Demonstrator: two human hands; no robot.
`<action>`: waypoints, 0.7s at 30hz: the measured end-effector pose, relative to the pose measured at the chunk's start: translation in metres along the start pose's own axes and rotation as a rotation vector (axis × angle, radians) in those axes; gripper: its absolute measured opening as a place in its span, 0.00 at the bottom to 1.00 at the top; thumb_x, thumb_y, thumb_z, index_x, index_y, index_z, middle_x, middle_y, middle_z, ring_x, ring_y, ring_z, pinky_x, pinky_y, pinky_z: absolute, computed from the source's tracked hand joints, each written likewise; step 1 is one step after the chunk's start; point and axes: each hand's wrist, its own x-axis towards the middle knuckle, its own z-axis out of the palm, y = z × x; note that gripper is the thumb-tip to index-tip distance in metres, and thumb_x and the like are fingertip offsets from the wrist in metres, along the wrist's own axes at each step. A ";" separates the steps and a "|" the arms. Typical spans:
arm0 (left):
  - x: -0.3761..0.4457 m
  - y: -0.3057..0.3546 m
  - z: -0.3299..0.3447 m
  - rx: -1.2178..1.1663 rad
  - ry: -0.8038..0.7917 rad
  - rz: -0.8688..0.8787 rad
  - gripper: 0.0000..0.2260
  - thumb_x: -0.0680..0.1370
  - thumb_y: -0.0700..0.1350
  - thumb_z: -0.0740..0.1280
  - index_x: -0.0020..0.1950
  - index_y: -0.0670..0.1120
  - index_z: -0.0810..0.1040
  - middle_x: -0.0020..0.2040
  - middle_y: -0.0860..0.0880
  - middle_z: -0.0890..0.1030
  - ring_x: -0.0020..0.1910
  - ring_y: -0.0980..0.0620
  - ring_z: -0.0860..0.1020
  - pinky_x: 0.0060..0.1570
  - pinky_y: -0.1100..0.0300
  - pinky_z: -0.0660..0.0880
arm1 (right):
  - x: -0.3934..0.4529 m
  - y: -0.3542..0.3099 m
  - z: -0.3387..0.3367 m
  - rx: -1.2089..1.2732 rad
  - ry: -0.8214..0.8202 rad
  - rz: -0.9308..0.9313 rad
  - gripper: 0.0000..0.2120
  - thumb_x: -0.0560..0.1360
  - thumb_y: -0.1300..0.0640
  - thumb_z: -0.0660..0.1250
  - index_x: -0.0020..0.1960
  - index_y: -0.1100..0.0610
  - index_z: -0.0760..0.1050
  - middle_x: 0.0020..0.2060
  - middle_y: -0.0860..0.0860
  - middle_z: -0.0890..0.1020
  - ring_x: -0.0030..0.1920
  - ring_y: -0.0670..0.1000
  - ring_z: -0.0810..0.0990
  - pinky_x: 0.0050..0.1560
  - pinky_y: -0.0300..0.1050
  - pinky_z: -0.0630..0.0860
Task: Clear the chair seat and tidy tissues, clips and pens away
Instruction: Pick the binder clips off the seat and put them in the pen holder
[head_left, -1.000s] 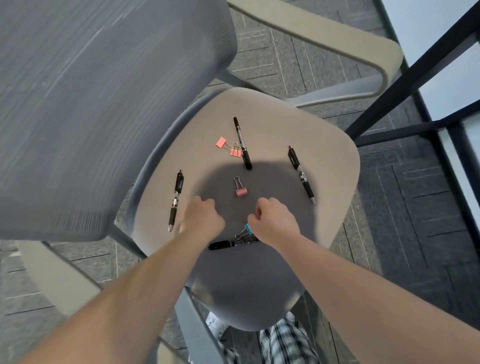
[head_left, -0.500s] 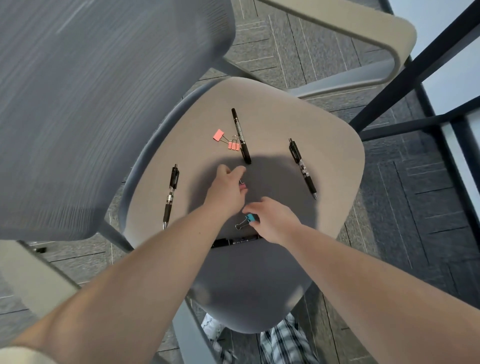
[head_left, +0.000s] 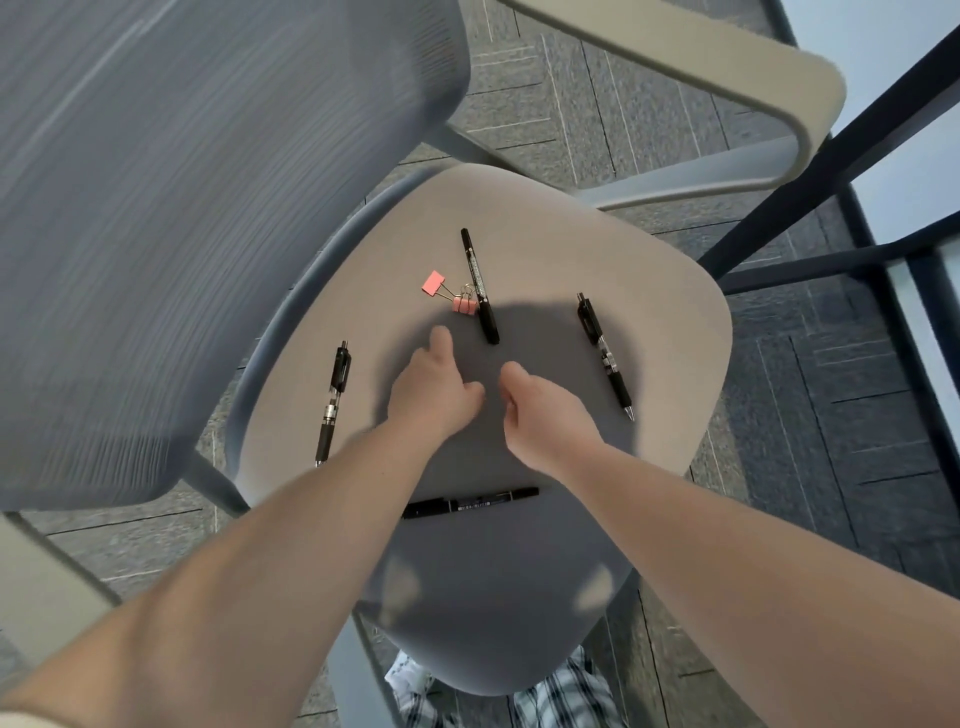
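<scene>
In the head view I look down on the chair seat (head_left: 623, 270), and both my hands are over its middle, close to each other but not touching. My left hand (head_left: 434, 387) is half curled, with one finger stretched forward toward the pink clips (head_left: 451, 293). My right hand (head_left: 540, 410) is curled too, thumb up. If there is something small inside either hand, I cannot tell, because the palms face away from the camera.

On the seat I count four pens. One black marker (head_left: 479, 286) lies at the far side, with the two pink clips touching its left edge. One click pen (head_left: 604, 356) lies to the right, well apart from my right hand. Another click pen (head_left: 334, 400) lies to the left, near the seat edge. The second black marker (head_left: 470, 503) lies crosswise at the near side, between my two forearms (partly covered by the left one).

I see no tissues on the seat in this moment, and no box or holder for the things. So I judge the task is only partly done: all four pens and the pink clips are not yet picked up, and the putting away comes after that.
</scene>
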 end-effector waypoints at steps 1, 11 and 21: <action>0.005 -0.001 -0.005 -0.036 0.035 0.004 0.23 0.72 0.46 0.65 0.65 0.44 0.63 0.57 0.41 0.75 0.54 0.38 0.76 0.47 0.51 0.73 | 0.004 -0.003 -0.004 0.037 0.042 0.004 0.09 0.74 0.64 0.54 0.53 0.55 0.64 0.43 0.54 0.75 0.44 0.62 0.76 0.42 0.52 0.74; 0.053 -0.002 -0.045 -0.230 0.233 0.024 0.25 0.72 0.39 0.62 0.69 0.49 0.64 0.59 0.38 0.73 0.56 0.37 0.74 0.49 0.54 0.69 | 0.063 -0.027 -0.027 0.182 0.203 0.103 0.18 0.76 0.58 0.62 0.65 0.53 0.67 0.51 0.57 0.81 0.54 0.61 0.78 0.46 0.50 0.72; 0.088 -0.015 -0.032 -0.035 0.112 0.143 0.12 0.76 0.43 0.58 0.58 0.48 0.74 0.55 0.39 0.78 0.54 0.38 0.76 0.44 0.56 0.67 | 0.094 -0.044 -0.020 0.085 0.207 0.084 0.11 0.76 0.56 0.60 0.58 0.57 0.71 0.52 0.55 0.81 0.53 0.61 0.78 0.43 0.48 0.71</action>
